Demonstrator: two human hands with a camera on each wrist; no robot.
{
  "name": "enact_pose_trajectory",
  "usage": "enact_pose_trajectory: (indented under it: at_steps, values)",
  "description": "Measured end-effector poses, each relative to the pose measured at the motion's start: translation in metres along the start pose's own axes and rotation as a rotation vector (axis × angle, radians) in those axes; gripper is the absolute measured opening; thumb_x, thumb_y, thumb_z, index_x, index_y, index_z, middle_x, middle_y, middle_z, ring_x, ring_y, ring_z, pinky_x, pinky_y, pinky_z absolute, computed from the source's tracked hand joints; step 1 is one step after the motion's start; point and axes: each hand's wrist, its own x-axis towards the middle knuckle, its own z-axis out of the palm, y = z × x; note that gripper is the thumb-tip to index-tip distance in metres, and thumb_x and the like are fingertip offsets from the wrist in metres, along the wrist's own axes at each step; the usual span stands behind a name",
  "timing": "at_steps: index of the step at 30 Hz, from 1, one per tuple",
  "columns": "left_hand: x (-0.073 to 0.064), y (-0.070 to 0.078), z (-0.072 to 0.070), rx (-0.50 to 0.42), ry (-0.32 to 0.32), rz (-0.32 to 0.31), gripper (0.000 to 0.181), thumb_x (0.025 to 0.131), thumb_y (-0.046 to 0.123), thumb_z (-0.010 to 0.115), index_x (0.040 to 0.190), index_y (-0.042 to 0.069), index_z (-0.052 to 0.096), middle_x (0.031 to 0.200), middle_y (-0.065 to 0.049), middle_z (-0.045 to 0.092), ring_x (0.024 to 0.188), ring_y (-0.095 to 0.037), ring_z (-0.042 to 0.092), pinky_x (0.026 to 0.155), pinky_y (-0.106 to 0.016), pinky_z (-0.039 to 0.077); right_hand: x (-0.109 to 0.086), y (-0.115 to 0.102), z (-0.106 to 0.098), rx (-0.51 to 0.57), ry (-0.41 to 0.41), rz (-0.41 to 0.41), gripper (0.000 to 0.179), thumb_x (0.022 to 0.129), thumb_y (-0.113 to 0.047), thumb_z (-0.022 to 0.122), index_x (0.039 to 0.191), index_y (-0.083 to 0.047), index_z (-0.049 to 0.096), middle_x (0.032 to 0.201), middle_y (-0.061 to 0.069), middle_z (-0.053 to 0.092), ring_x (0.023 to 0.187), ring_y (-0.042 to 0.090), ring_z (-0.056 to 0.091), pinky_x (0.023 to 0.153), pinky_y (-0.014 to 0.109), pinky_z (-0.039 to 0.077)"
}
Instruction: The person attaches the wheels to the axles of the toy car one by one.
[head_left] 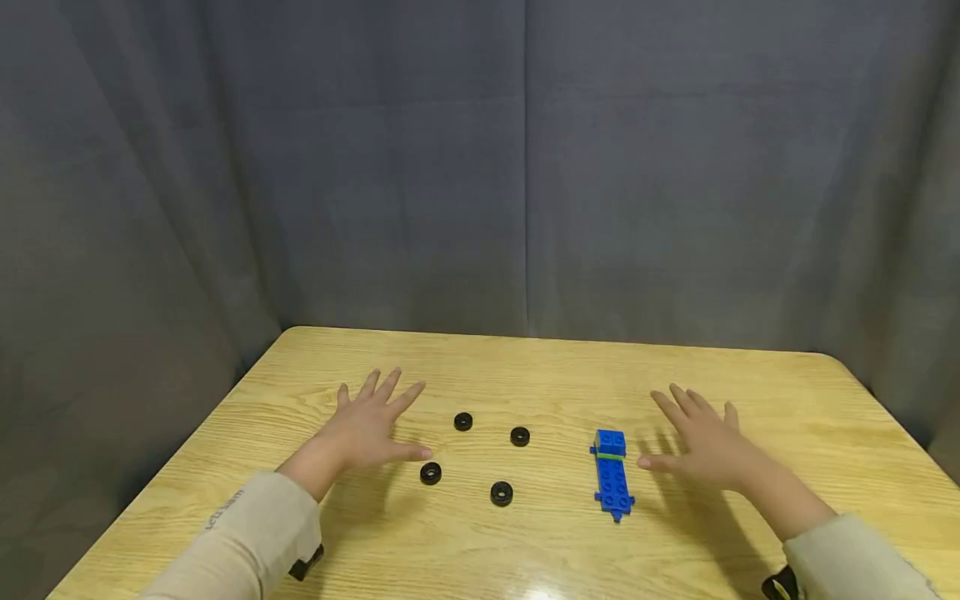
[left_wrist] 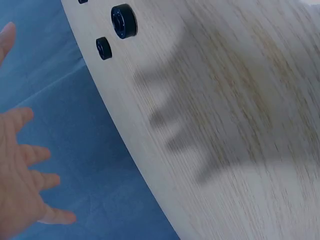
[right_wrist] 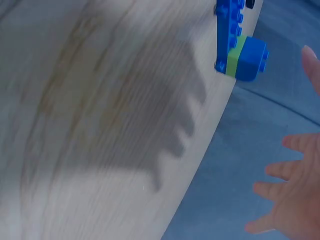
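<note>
My left hand (head_left: 366,429) hovers over the table with its fingers spread, its thumb tip close to a black toy wheel (head_left: 431,473). Three more black rings lie to its right: a far wheel (head_left: 463,422), a second wheel (head_left: 520,436) and a nearer wheel (head_left: 502,493). On the right lies a blue toy-brick car chassis (head_left: 613,483) with axle stubs, a thin green layer and a blue block (right_wrist: 251,59) on its far end. My right hand (head_left: 708,450) is spread above the table just right of the chassis, holding nothing.
The light wooden table (head_left: 555,550) has rounded far corners. A grey-blue curtain (head_left: 450,183) hangs behind it and along both sides. Shadows of both hands fall on the tabletop.
</note>
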Motion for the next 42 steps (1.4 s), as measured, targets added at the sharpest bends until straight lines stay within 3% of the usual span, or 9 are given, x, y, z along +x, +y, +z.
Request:
enact_pose_trajectory:
  at_steps: [5,12,19,27,35,42]
  values:
    - [0.001,0.005,0.003,-0.032,-0.029,0.041,0.093,0.064,0.077,0.039,0.138,0.023,0.021,0.142,-0.013,0.010,0.126,-0.038,0.007,0.088,-0.066,0.007,-0.001,-0.005,0.007,0.028,-0.001,-0.014,0.091,0.071,-0.059,0.056,0.134,-0.002,0.024,0.134,0.029,0.017,0.118,0.050,0.015,0.082,0.069,0.000]
    - [-0.004,0.008,0.011,-0.102,-0.075,0.065,0.087,0.068,0.067,0.051,0.138,0.023,0.022,0.142,-0.012,0.008,0.127,-0.036,0.006,0.090,-0.064,0.005,-0.006,-0.011,0.016,0.071,-0.011,-0.049,0.091,0.071,-0.058,0.056,0.135,-0.003,0.023,0.135,0.027,0.017,0.119,0.048,0.016,0.084,0.068,0.001]
    - [-0.008,0.010,0.014,-0.157,-0.103,0.086,0.085,0.069,0.061,0.055,0.137,0.022,0.023,0.142,-0.010,0.010,0.127,-0.033,0.008,0.092,-0.062,0.010,-0.008,-0.014,0.021,0.106,-0.024,-0.063,0.093,0.068,-0.058,0.059,0.135,-0.004,0.022,0.135,0.026,0.017,0.119,0.045,0.019,0.087,0.065,0.003]
    - [-0.010,0.007,0.028,-0.201,-0.102,0.123,0.082,0.070,0.055,0.060,0.136,0.019,0.026,0.141,-0.010,0.016,0.125,-0.033,0.017,0.091,-0.060,0.018,-0.008,-0.014,0.026,0.109,-0.052,-0.115,0.097,0.065,-0.060,0.059,0.135,-0.002,0.023,0.134,0.028,0.018,0.120,0.043,0.021,0.090,0.062,0.010]
    - [-0.013,0.006,0.033,-0.202,-0.106,0.122,0.079,0.072,0.050,0.061,0.136,0.016,0.028,0.138,-0.013,0.022,0.123,-0.034,0.021,0.092,-0.060,0.017,-0.006,-0.017,0.028,0.086,-0.075,-0.147,0.103,0.059,-0.060,0.064,0.133,0.000,0.024,0.132,0.030,0.023,0.117,0.044,0.026,0.089,0.062,0.016]
    - [-0.015,0.007,0.034,-0.226,-0.141,0.105,0.074,0.075,0.044,0.062,0.135,0.015,0.030,0.136,-0.015,0.026,0.121,-0.036,0.025,0.091,-0.060,0.018,-0.005,-0.021,0.027,0.144,-0.139,-0.113,0.108,0.055,-0.056,0.069,0.135,-0.002,0.022,0.134,0.028,0.019,0.116,0.048,0.023,0.088,0.063,0.018]
